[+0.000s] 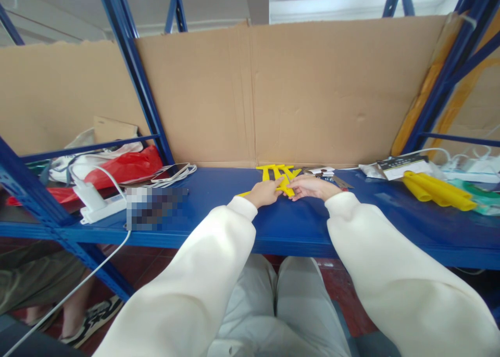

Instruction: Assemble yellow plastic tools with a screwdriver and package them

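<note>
My left hand [265, 192] is closed on a flat yellow piece [288, 191] with a flared end, just above the blue shelf top [219, 190]. My right hand [311, 187] meets it from the other side, fingertips pinched at the same piece. Whether the right fingers also hold something smaller, I cannot make out. Right behind my hands lie several more yellow pieces [271, 168] with narrow legs and wide ends, partly covered by my fingers. Small black-and-white printed packets [321, 172] and a dark, thin tool [342, 183] lie beyond my right hand.
Cardboard [312, 91] closes off the back between blue posts [142, 71]. On the left are a white power strip [107, 208], cables and a red bag [125, 164]. Yellow rolls [439, 193] and green tape [482, 195] lie right. Another person's shoe [94, 320] shows below left.
</note>
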`<state>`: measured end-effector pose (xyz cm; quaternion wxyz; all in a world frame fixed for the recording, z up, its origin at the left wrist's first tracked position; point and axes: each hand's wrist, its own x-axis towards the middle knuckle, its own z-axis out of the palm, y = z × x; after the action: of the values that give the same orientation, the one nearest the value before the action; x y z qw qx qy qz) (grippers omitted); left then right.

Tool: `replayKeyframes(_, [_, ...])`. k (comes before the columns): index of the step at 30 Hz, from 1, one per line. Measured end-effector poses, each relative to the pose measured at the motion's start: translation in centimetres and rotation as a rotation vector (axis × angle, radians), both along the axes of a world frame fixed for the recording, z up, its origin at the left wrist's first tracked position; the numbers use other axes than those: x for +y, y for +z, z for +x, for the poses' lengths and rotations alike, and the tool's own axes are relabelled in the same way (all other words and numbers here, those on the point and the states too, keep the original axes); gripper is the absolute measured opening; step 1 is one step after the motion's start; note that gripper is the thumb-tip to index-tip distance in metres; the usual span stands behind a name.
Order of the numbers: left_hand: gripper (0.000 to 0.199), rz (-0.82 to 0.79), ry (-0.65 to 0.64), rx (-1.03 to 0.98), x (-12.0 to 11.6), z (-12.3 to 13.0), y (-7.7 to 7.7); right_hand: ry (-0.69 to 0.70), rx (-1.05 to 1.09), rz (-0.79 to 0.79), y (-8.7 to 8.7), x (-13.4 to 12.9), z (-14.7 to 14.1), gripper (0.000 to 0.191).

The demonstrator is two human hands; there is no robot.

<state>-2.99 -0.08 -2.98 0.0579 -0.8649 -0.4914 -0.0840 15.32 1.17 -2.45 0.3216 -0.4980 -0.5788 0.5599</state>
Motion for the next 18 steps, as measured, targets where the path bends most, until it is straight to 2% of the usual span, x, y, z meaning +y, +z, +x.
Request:
replayKeyframes(9, [0.055,0.054,-0.048,-0.031,0.63,-0.42,-0.22,0.014,0.013,0.007,0.74,-0.67,-0.22,0.007])
replayKeyframes(18, [0.055,0.016,0.001,-0.075,0.49,-0.35,0.12,0.02,0.013,0.037,0.51,0.03,0.09,0.012])
